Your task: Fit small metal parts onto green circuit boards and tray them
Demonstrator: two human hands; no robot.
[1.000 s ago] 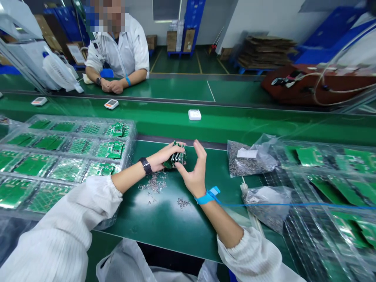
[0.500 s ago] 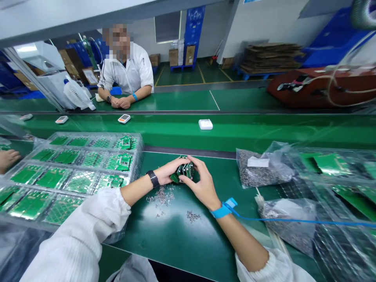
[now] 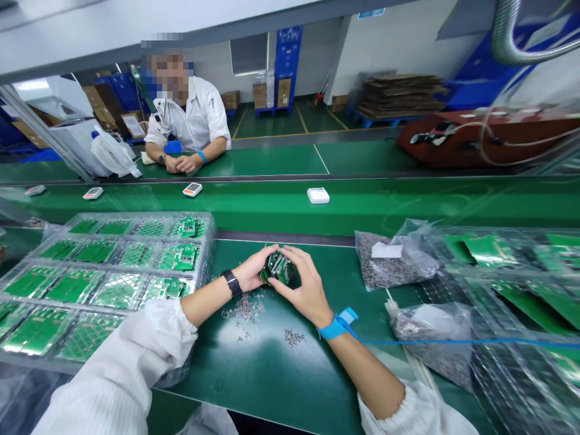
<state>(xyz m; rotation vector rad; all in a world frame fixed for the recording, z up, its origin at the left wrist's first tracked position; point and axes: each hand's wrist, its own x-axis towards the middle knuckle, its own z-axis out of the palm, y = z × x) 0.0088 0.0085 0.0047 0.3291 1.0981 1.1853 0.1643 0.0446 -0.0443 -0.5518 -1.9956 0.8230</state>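
Observation:
Between my two hands sits a small stack of green circuit boards (image 3: 280, 268), lifted over the green tabletop (image 3: 272, 374). My left hand (image 3: 252, 271) is closed on the stack's left side, a dark band around its wrist. From the right, my right hand (image 3: 309, 286) curves around the same boards, thumb at the near side and fingers over the top. A blue strap (image 3: 338, 324) circles my right wrist. Under my hands lie a loose scatter of small metal parts (image 3: 247, 307) and a smaller pile of them (image 3: 293, 338).
A clear compartment tray (image 3: 206, 241) of green boards stands at left; more trayed boards (image 3: 502, 251) lie at right. Two bags of small parts (image 3: 385, 266) (image 3: 435, 338) rest beside them. Across the green line, a person in white (image 3: 199, 115) leans on the far bench.
My view has shifted slightly, moving the scene a little left. The stack of boards has tilted between my hands, and my right hand's fingers wrap further over it.

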